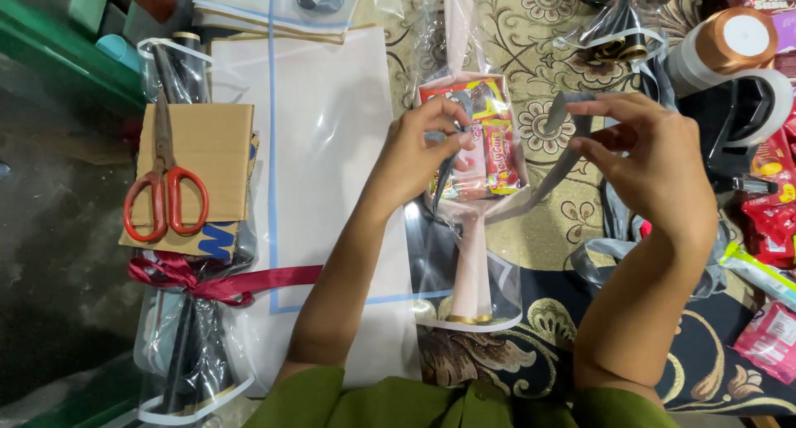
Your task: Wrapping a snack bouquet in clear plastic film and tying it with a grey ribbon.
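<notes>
Currently I see both my hands over a clear wrapped snack bouquet (474,159) lying on the patterned cloth (539,30) of the table. My left hand (419,150) is closed, pinching the grey ribbon (557,167) against the wrap at the bouquet's middle, right on the red and yellow snack packs. My right hand (655,159) is raised just beside it, fingers curled, pinching the other part of the same grey ribbon between thumb and fingertips; the ribbon runs slanted between the 2 hands. The bouquet's pale pink stem (473,270) points toward me, with a gold band at its end.

Left of the bouquet lies a big clear plastic sheet (323,146) with blue edge lines. Further left, red-handled scissors (164,188) rest on a cardboard piece (215,142), which sits on another wrapped bouquet (186,345) tied with a dark red ribbon (224,283). At far right there are a copper ribbon roll (734,34), a white ribbon roll (775,92) and loose red snack packets (771,221).
</notes>
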